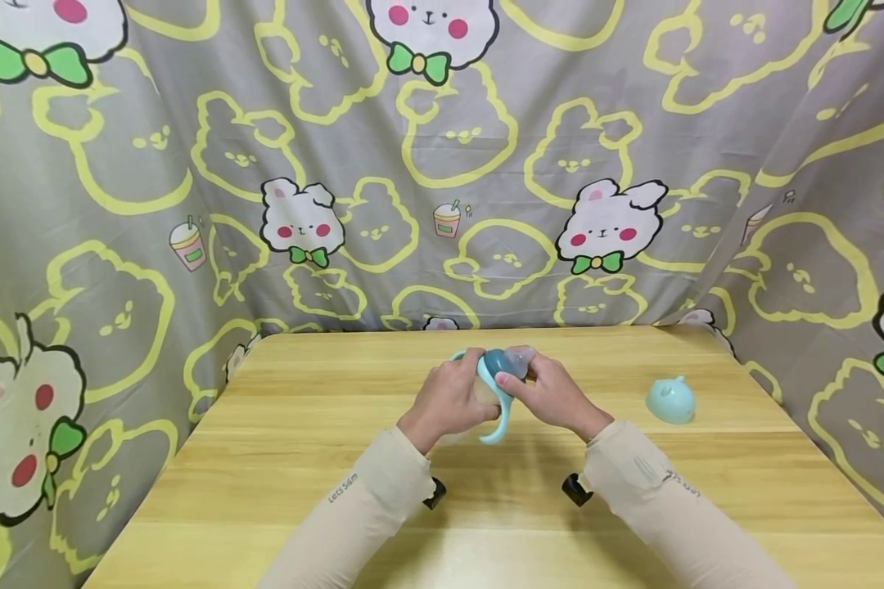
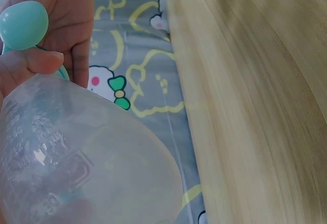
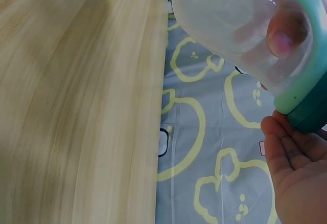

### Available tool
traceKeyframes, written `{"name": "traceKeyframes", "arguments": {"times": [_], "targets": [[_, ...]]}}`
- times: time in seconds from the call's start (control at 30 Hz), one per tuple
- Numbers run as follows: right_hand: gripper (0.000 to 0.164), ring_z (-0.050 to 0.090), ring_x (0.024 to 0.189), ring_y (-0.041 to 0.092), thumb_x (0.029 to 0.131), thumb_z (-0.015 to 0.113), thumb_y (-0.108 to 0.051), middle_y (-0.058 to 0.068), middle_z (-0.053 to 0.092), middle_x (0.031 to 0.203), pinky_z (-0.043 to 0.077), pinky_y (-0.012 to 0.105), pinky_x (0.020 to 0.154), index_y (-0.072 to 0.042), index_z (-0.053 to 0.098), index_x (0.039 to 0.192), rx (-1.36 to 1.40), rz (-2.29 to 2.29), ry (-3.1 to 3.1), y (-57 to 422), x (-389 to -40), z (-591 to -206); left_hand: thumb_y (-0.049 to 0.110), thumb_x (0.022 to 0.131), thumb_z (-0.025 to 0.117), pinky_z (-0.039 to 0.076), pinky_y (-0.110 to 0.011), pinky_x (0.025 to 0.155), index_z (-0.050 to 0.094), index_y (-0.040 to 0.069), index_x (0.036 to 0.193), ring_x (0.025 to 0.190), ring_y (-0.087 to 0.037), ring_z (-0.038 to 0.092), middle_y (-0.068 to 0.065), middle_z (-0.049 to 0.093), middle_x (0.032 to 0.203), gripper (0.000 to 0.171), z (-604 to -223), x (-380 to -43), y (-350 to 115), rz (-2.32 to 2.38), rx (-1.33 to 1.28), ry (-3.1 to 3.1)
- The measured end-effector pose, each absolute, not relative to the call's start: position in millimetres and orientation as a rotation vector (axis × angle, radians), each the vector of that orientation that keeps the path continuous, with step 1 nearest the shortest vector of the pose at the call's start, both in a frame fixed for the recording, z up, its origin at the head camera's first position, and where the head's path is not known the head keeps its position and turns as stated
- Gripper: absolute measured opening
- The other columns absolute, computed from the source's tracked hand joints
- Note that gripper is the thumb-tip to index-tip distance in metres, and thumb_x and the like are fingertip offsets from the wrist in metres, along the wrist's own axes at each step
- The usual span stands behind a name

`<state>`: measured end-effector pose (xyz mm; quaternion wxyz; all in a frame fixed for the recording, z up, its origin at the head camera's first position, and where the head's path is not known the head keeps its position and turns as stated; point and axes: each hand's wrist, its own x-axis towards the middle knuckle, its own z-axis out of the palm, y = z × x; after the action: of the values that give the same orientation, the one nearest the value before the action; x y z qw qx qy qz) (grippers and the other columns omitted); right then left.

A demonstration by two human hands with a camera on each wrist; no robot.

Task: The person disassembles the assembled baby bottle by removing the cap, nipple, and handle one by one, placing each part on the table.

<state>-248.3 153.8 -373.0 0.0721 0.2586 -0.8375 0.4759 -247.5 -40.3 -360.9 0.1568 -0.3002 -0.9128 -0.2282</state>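
Observation:
My left hand grips the clear body of a baby bottle, which is tilted over the table with its top toward the right. A light teal handle curves down from the neck, and its rounded tip shows in the left wrist view. Fingers and thumb of my right hand hold the dark teal collar from the side. Out of that collar sticks a translucent spout or nipple, partly covered by the right fingers. Raised markings show on the bottle's wall in the left wrist view.
A light teal domed cap with small bumps lies on the wooden table at the right. Behind the table's far edge hangs a grey curtain printed with cartoon animals. Black devices sit beneath both wrists.

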Motion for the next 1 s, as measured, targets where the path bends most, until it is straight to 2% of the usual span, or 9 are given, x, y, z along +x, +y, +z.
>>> {"name": "traceKeyframes", "arguments": {"times": [1.0], "targets": [[0.044,0.061,0.104,0.025,0.095,0.062,-0.028,0.013,0.063,0.114,0.048,0.046,0.090,0.000,0.054,0.128,0.779,1.408,-2.488,154.5,-248.9,-374.2,0.030,0.068,0.082,0.047,-0.029,0.061,0.051,0.001,0.125,0.068,-0.018,0.057,-0.009,0.063,0.091,0.071,-357.5,-251.3,-40.5,-0.659,-0.863,-2.641]]}}
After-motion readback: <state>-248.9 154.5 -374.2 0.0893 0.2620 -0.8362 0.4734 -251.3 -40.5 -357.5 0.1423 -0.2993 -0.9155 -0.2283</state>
